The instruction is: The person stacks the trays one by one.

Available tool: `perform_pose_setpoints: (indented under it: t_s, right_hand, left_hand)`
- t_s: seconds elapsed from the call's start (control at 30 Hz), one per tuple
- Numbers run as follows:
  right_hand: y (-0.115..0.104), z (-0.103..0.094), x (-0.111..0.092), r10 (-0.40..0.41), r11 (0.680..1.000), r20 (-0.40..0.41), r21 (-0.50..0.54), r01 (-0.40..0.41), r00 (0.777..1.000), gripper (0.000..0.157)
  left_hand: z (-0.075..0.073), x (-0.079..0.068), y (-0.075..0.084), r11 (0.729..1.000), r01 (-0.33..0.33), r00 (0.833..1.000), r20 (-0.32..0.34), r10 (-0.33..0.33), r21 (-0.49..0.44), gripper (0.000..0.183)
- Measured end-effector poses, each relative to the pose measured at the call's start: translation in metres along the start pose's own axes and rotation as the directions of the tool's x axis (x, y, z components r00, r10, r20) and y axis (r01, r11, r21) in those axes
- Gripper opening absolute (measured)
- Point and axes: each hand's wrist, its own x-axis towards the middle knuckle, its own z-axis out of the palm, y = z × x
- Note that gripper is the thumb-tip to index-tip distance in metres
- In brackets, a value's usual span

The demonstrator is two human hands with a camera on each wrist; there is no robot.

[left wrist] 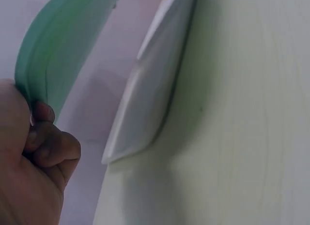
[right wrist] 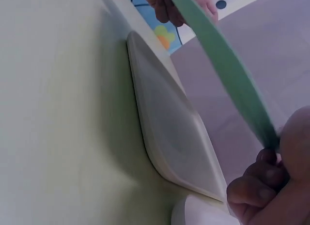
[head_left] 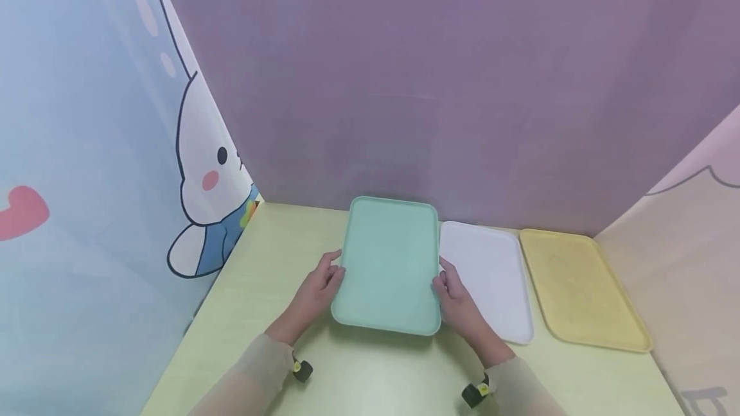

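Note:
Both hands hold a light green rectangular tray [head_left: 388, 265] above the table, its long sides running away from me. My left hand [head_left: 317, 284] grips the left long edge, thumb on top and fingers curled underneath. On the opposite edge, my right hand [head_left: 457, 299] grips in the same way. Below the raised tray, a pale tray [right wrist: 167, 118] lies on the table in the right wrist view; the green tray hides it from the head view. A white tray [head_left: 488, 281] lies just right of the green one.
Further right, a yellow tray [head_left: 584, 291] lies flat on the pale yellow table [head_left: 381, 377]. A purple cloth wall [head_left: 439, 95] closes off the back. Printed curtains stand at both sides, the left one [head_left: 87, 146] blue with a cartoon figure.

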Motion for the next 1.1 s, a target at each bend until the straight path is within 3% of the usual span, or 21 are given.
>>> perform_pose_setpoints:
  t_s: [0.3,0.43,0.63,0.83,1.1]
  right_hand:
    - [0.0,0.004,0.028,0.044,0.971,0.022,-0.237,-0.037,0.999,0.06]
    - [0.004,0.008,0.032,0.07,0.947,0.0,-0.315,-0.066,0.998,0.061]
    - [0.006,0.014,0.03,0.152,0.934,-0.011,-0.326,-0.147,0.988,0.058]
    - [0.01,0.016,0.031,0.159,0.914,-0.008,-0.375,-0.151,0.987,0.059]
    - [0.015,0.017,0.034,0.174,0.896,-0.002,-0.415,-0.159,0.985,0.06]
  left_hand:
    - [0.003,0.029,-0.018,0.969,0.016,0.999,0.043,-0.027,0.245,0.048]
    - [0.007,0.033,-0.023,0.958,0.04,0.996,0.071,-0.062,0.284,0.049]
    - [0.012,0.031,-0.027,0.938,0.014,0.995,0.09,-0.048,0.347,0.048]
    - [0.016,0.033,-0.027,0.925,-0.009,0.996,0.085,-0.025,0.38,0.048]
    - [0.021,0.034,-0.03,0.892,0.015,0.995,0.078,-0.057,0.451,0.049]
